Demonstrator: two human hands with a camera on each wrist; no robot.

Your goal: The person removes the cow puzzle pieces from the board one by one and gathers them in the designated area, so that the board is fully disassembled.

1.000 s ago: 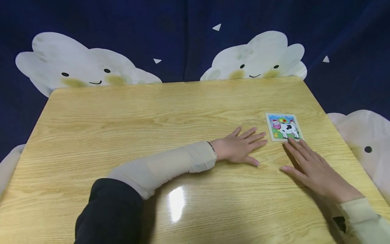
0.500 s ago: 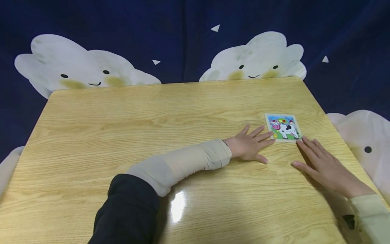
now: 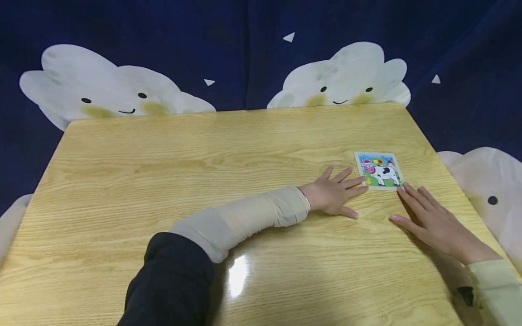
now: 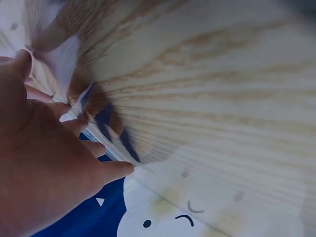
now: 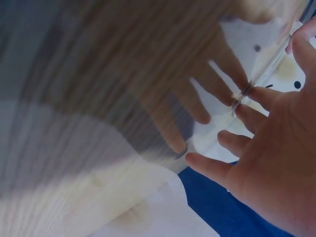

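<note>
Head view: the cow card [image 3: 381, 170] lies flat, picture up, on the right part of the table [image 3: 163, 163]. The left hand [image 3: 332, 195] keeps no grip — its fingers are straight and spread wide, two tips at the card's near left corner — and the right hand [image 3: 442, 226], fingers extended and slightly apart, has its tips at the near right corner.

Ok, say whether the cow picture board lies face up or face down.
Face up: the cow picture board lies flat on the wooden tabletop, its print showing.
</note>
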